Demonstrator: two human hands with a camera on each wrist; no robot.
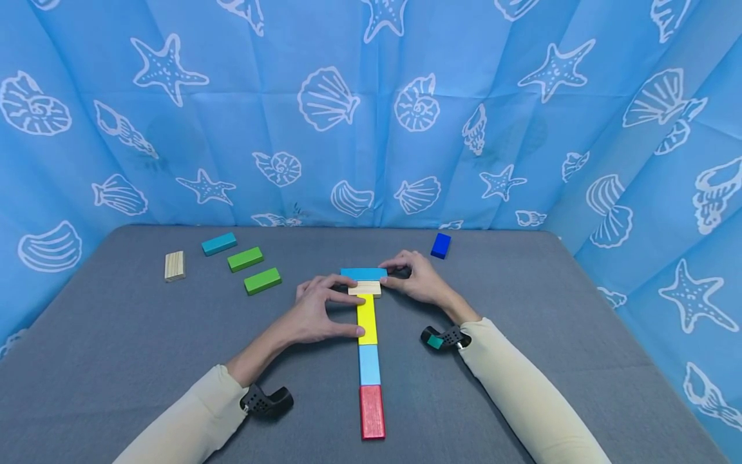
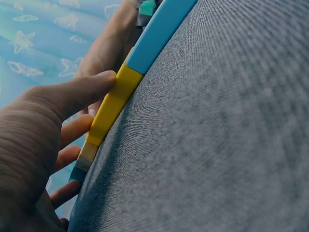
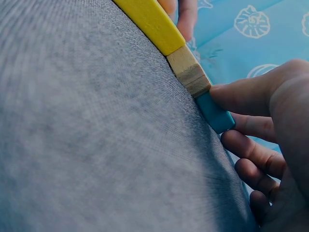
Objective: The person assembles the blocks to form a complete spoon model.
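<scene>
Aligning well needs, IMO, light & even pressure: L hand (image 1: 315, 312), fingers spread nearly straight, touches the yellow block (image 1: 368, 322), while R hand (image 1: 420, 280) pinches w/ thumb & index the R end of the crosswise blue block (image 1: 365, 274). It lies just behind the wooden block (image 1: 369, 287); better push w/o twist.

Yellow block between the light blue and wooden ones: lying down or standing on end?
Lying down: the head view shows the yellow block stretched lengthwise along the gray table, the left hand touching its side.
</scene>
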